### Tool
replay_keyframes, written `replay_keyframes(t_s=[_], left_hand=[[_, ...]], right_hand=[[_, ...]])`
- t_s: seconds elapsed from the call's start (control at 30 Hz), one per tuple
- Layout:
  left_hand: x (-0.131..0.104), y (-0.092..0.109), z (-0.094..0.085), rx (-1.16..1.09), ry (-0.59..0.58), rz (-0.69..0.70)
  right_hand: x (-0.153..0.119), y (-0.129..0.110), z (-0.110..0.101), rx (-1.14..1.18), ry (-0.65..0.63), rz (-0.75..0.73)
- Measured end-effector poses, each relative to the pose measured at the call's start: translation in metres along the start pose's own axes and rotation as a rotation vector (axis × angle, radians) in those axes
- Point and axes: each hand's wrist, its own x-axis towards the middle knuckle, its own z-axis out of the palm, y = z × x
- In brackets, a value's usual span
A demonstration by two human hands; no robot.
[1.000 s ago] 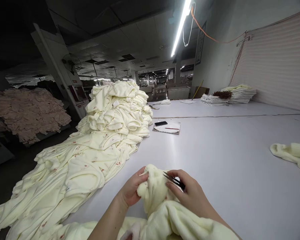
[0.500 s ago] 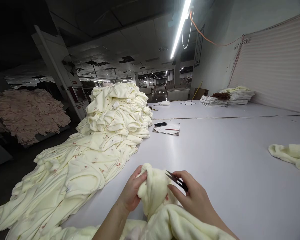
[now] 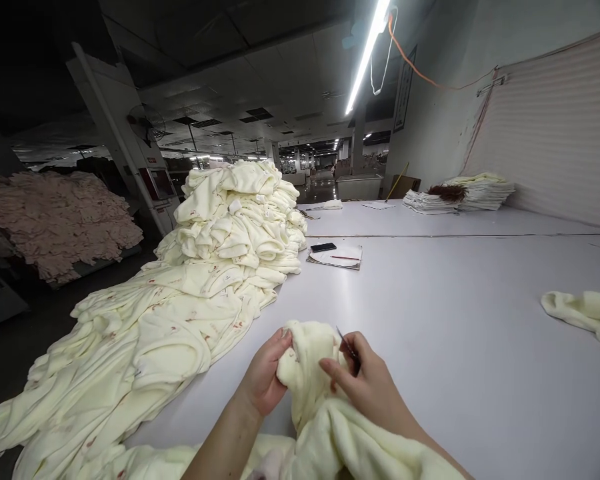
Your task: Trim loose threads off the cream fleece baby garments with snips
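Pale yellow fleece, a garment (image 3: 307, 373) with small reddish prints, is bunched up in front of me, its lower part spreading toward the bottom edge. My left hand (image 3: 269, 370) grips its upper left edge between thumb and fingers. In my right hand (image 3: 367, 380) are small dark thread snips (image 3: 349, 348), their blades pointing up and to the left beside the fabric's right edge. The thumb of that hand lies against the cloth. Most of the snips' body is hidden by the fingers.
A tall heap of similar yellow garments (image 3: 230, 267) covers the table's left side. Ahead lie a phone (image 3: 323, 247) and a red pencil (image 3: 345, 258) on papers (image 3: 336, 264). Another yellow piece (image 3: 583, 313) is at the right; stacked cloth (image 3: 480, 193) stands at the back right.
My right hand has moved slightly left and turned, bringing its thumb onto the fabric and the snips more upright. My left hand keeps its hold. The view has shifted a little.
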Motion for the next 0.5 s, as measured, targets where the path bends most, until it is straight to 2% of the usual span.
replay_keyframes(t_s=[0.07, 0.13, 0.23, 0.3, 0.4, 0.5], left_hand=[[0.000, -0.001, 0.002, -0.010, -0.027, 0.009], [0.001, 0.000, -0.001, 0.020, -0.004, 0.037], [0.002, 0.003, -0.008, 0.118, 0.108, 0.084], [0.002, 0.003, -0.011, 0.169, 0.146, 0.068], [0.004, 0.001, -0.008, 0.204, 0.127, 0.029], [0.002, 0.004, -0.006, 0.278, 0.088, 0.038]], right_hand=[[0.005, -0.003, 0.011, 0.041, 0.002, -0.021], [0.011, -0.002, 0.019, 0.132, -0.014, -0.023], [0.014, 0.007, 0.019, 0.468, -0.128, 0.076], [0.012, 0.014, 0.014, 0.715, -0.191, 0.174], [0.005, 0.021, 0.011, 0.944, -0.229, 0.250], [-0.002, 0.022, 0.014, 1.040, -0.184, 0.236]])
